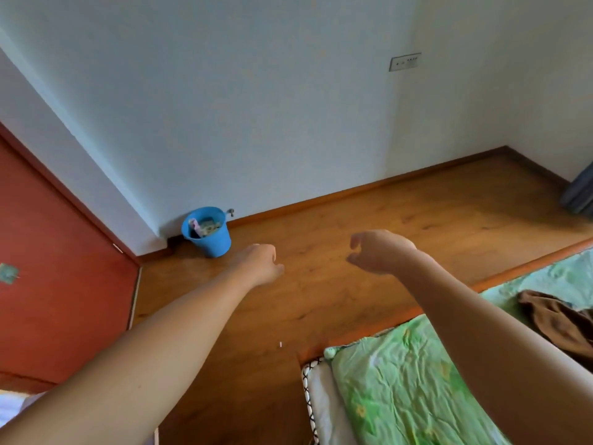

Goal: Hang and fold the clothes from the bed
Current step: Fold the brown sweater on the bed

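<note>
Head view. Wooden floor (369,213) runs bare from the red door (57,258) on the left to the far corner. The skirting marks its far edge and the bed (401,390) bounds it at lower right. That is the open room, and both arms reach out over it.

Left hand (261,263): seen from the back, fingers loosely curled under, nothing in it. Right hand (378,252): fingers bent, thumb apart from them, narrow gap, holding nothing. The hands are near each other, not touching.

One brown garment (558,319) lies crumpled on the green sheet near the right edge, partly behind the right forearm and cut off by the frame. It is well apart from both hands.

Count: two hands, one garment, one blue bucket (208,234) against the wall by the door, one wall socket plate (405,62), one small white scrap (281,344) on the floor.

Bucket contents are too small to tell. A grey fabric (580,194) at the right edge is cut off and unclear. The bed is cut off below and to the right.
</note>
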A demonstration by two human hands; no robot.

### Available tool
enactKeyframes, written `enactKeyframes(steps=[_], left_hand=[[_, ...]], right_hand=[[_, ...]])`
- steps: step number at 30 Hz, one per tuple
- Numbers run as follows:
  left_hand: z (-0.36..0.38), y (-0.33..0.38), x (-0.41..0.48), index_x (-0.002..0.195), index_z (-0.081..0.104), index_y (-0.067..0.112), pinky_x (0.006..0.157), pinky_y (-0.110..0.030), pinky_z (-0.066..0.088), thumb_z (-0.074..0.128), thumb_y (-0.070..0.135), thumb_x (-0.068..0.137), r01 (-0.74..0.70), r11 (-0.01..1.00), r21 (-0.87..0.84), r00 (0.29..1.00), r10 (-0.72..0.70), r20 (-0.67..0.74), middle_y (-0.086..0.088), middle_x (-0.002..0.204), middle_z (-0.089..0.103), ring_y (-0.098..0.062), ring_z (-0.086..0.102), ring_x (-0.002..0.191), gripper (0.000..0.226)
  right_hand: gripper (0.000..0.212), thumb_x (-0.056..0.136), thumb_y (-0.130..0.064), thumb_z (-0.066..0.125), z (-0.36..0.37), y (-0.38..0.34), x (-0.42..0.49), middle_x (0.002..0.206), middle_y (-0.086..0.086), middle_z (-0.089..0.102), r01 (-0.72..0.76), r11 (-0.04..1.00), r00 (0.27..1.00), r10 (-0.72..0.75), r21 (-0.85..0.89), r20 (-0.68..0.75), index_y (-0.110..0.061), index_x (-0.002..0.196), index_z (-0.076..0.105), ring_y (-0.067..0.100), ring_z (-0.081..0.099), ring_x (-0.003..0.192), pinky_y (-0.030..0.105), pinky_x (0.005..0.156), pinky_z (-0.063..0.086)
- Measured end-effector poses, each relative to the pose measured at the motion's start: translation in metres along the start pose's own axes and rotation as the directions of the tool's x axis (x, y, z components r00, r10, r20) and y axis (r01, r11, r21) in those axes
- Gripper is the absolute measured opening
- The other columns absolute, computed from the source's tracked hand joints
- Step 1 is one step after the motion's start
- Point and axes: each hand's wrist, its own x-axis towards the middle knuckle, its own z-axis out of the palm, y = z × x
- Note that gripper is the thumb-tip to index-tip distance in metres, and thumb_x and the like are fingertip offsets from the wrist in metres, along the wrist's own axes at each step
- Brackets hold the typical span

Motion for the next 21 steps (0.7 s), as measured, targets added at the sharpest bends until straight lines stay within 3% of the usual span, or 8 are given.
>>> enactKeyframes(steps=[5,11,16,21], left_hand=[[-0.021,0.033,0.079,0.108,0.06,0.028,0.068,-0.029,0.047,0.055,0.046,0.093,-0.109,0.993,0.054,0.994,0.109,-0.013,0.005,0.105,0.058,-0.014,0.058,0.091,0.025],[-0.028,0.093,0.187,0.111,0.06,0.027,0.071,-0.03,0.05,0.053,0.046,0.091,-0.349,0.931,0.109,0.937,0.346,0.042,0.005,0.111,0.061,-0.016,0.058,0.094,0.028],[-0.025,0.146,0.276,0.116,0.059,0.028,0.077,-0.032,0.056,0.05,0.046,0.095,-0.597,0.793,0.124,0.803,0.588,0.1,0.006,0.115,0.062,-0.016,0.06,0.094,0.03],[-0.034,0.169,0.359,0.123,0.058,0.03,0.072,-0.029,0.051,0.049,0.049,0.095,-0.778,0.613,0.139,0.628,0.754,0.192,0.006,0.121,0.057,-0.015,0.058,0.096,0.035]], right_hand=[[0.037,0.097,-0.043,0.058,-0.02,0.038,0.038,0.126,0.001,0.065,-0.108,0.993,0.994,0.109,0.043,-0.023,-0.025,0.13,0.06,0.022,0.063,0.108,0.034,0.081,0.052],[0.039,0.093,-0.046,0.055,-0.03,0.087,0.069,0.122,-0.001,0.066,-0.358,0.928,0.932,0.362,0.105,-0.014,-0.029,0.127,0.06,0.024,0.062,0.106,0.04,0.086,0.056],[0.039,0.09,-0.049,0.054,-0.024,0.109,0.113,0.117,-0.001,0.067,-0.588,0.788,0.8,0.6,0.182,-0.017,-0.031,0.124,0.06,0.024,0.063,0.105,0.037,0.086,0.056],[0.039,0.09,-0.051,0.055,-0.02,0.106,0.165,0.119,0.001,0.066,-0.757,0.599,0.633,0.771,0.261,0.066,-0.034,0.124,0.06,0.027,0.063,0.108,0.039,0.089,0.055]])
